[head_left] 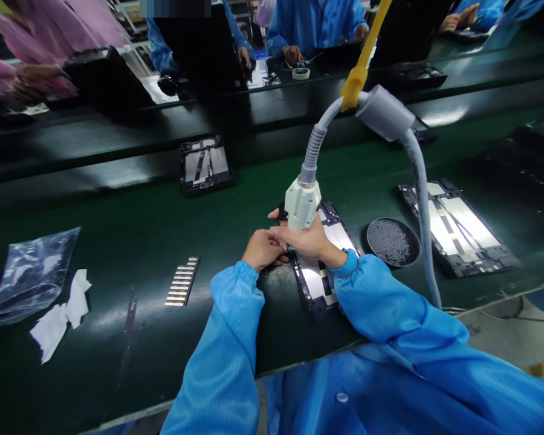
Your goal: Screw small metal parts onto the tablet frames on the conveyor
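My right hand [311, 238] is wrapped round a pale corded power tool, which looks like an electric screwdriver [301, 202]. It stands nearly upright, and its tip is hidden behind my hands. Under and beside my right hand lies an opened tablet [315, 281], with silver plates and a black frame. My left hand [263, 249] is at the tablet's left edge, close against the right hand. Its fingers are pinched together, and whatever is between them cannot be made out. A round black dish of small pieces [393, 241] sits to the right of the tablet.
A grey cable [420, 181] hangs from a yellow strap [357, 81] and loops down on the right. Other opened tablets [456, 226] lie about. Leftward are a strip of metallic pieces [182, 281], white paper scraps [54, 326] and a clear bag [34, 272]. Co-workers sit opposite.
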The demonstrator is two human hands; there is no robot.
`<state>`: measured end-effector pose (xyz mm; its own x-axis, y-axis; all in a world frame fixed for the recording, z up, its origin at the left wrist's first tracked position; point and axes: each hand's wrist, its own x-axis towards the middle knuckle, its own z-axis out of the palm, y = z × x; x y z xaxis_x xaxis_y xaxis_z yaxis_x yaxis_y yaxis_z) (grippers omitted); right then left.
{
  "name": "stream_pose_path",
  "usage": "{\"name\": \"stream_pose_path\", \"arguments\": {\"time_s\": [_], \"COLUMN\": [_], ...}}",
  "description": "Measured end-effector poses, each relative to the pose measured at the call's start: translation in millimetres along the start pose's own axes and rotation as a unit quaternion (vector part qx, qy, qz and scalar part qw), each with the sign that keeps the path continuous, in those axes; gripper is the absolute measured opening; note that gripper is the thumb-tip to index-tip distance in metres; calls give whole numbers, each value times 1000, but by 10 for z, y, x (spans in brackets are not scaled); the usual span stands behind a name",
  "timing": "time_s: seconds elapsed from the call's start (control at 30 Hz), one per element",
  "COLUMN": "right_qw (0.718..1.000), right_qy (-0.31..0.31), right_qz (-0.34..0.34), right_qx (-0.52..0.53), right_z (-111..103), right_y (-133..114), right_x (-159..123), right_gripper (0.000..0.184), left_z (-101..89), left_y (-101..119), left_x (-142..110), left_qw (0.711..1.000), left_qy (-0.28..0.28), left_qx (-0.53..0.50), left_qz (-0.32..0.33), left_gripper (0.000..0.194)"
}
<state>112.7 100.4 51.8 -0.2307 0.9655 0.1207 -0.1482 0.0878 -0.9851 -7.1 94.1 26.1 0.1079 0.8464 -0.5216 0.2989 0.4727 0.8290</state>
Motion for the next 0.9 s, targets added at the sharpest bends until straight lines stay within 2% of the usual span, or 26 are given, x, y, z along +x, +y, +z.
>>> {"name": "stream_pose_path", "arguments": {"time_s": [0.17,0.27,0.37,0.47,0.53,0.6,0.63,0.7,0.77,0.83,0.9], "right_qw": [999,998,997,996,997,997,998,998,997,997,997], "right_qy": [9,-22,-24,-15,-20,-27,-29,-32,-36,-32,-12], "right_qz": [-1,-4,-14,-23,-28,-35,-39,-46,-56,-67,-69], "right_qx": [-34,-57,-76,-80,-70,-57,-50,-36,-29,-32,-43], "right_z": [15,30,41,48,57,69,72,54,-15,-152,-351], "right_y": [-19,-36,-44,-26,-7,0,-9,-65,-174,-307,-416], "right_x": [-9,-42,-74,-93,-102,-105,-103,-100,-121,-178,-262], "right_gripper": [28,26,24,23,22,22,23,27,31,34,35], "left_z": [-7,-225,-593,-820,-779,-623,-535,-398,-347,-370,-429], "left_y": [52,50,-59,-230,-337,-427,-462,-504,-500,-466,-426], "left_x": [-49,-168,-366,-597,-708,-732,-708,-611,-507,-430,-373], "left_qw": [1000,999,994,973,959,948,943,931,922,921,937], "left_qy": [-7,-2,95,185,205,214,212,197,185,183,166], "left_qx": [-6,-25,-2,124,187,216,233,275,310,317,286], "left_qz": [9,30,62,60,63,93,111,137,140,131,112], "left_gripper": [10,7,22,25,36,51,53,44,35,32,33]}}
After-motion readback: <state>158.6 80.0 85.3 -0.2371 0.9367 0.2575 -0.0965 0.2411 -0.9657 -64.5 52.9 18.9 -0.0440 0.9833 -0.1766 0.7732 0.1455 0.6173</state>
